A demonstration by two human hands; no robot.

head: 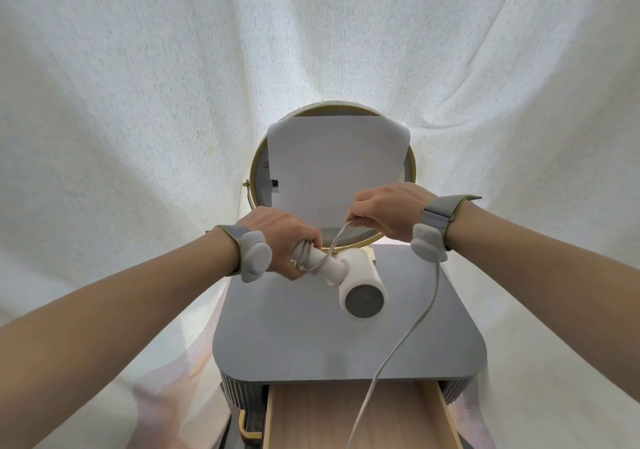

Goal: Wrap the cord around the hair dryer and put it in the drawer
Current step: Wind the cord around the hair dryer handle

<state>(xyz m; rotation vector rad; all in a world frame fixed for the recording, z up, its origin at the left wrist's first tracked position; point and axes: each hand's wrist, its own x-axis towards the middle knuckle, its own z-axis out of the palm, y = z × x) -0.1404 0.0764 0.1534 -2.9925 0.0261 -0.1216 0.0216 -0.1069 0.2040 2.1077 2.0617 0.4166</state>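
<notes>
A white hair dryer (360, 284) hangs above the grey cabinet top (298, 338), its round grey end facing me. My left hand (280, 241) is shut on its handle, with a few loops of cord under the fingers. My right hand (388, 211) is shut on the white cord (405, 338) just above and to the right of the dryer. From that hand the cord drops down past the cabinet's front edge and over the open wooden drawer (332, 417), leaving the view at the bottom.
A round gold-rimmed mirror (258, 171) stands at the back of the cabinet, its face covered by a white sheet of paper (336, 168). White fabric drapes all around. Both wrists wear grey bands with sensors.
</notes>
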